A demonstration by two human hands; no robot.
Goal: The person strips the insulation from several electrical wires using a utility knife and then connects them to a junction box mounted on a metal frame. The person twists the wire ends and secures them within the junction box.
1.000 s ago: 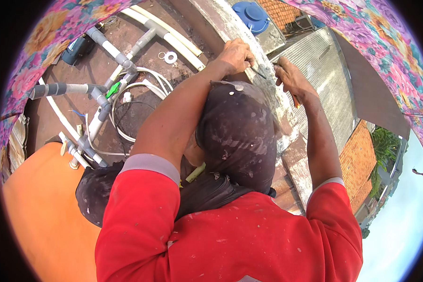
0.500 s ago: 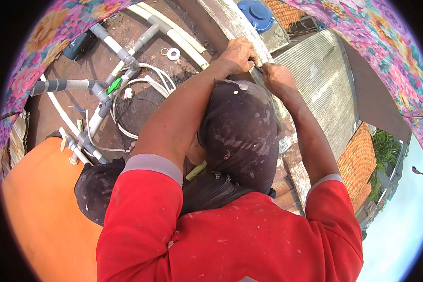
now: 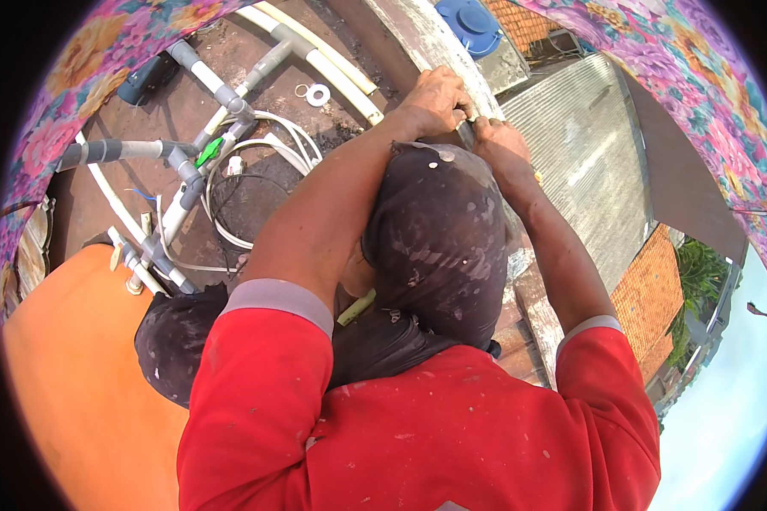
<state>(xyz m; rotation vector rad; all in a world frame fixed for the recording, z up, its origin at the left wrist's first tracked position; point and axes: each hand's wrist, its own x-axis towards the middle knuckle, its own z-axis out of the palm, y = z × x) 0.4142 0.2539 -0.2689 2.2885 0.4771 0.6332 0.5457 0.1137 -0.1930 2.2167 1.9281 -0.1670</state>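
Note:
Both my hands meet beyond my raised, dark-trousered knee (image 3: 435, 238), beside the whitish ledge (image 3: 426, 38). My left hand (image 3: 439, 100) is closed, its fingers curled down with thumb and fingertips together. Just to its right, my right hand (image 3: 500, 146) is pinched, fingertips almost touching the left thumb. Between them shows a sliver of something grey; its kind is hidden by the fingers and the knee.
Left of me lie grey and white plastic pipes (image 3: 200, 81) with a green valve handle (image 3: 208, 153), coiled white cable (image 3: 296, 140) and a dark tool (image 3: 147, 79). An orange rounded surface (image 3: 85, 366) stands near left. Corrugated roofing (image 3: 584, 136) and a blue lid (image 3: 469, 25) lie beyond the ledge.
My right hand has turned slightly and shifted a little, its fingers still close to the left hand. The left hand stays in nearly the same place; the view has shifted slightly.

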